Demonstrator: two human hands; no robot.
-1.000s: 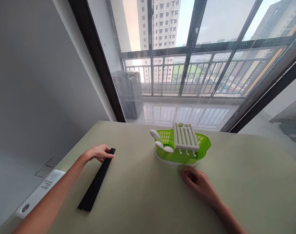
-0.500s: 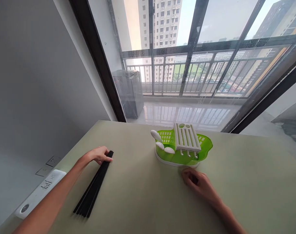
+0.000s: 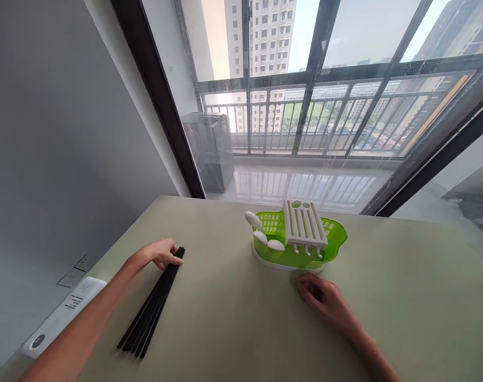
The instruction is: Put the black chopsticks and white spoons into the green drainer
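My left hand [image 3: 160, 253] rests on the far end of a bundle of several black chopsticks [image 3: 148, 314] lying on the pale green table [image 3: 233, 323]; its fingers curl over the chopstick tips. My right hand [image 3: 324, 298] lies on the table just in front of a green cutlery drainer [image 3: 295, 256], with its fingers curled and nothing visible in them. The drainer has a white slotted rack [image 3: 303, 223] on top and white spoons [image 3: 265, 239] at its left side.
A white power strip [image 3: 62, 317] sits at the table's left edge, by wall sockets [image 3: 79, 269]. Behind the table is a large black-framed window [image 3: 313, 79] onto a balcony with a covered appliance [image 3: 210, 151].
My left hand has pulled the chopsticks' far end slightly left and toward me, and the bundle has swung and fanned a little. My right hand has hardly moved.
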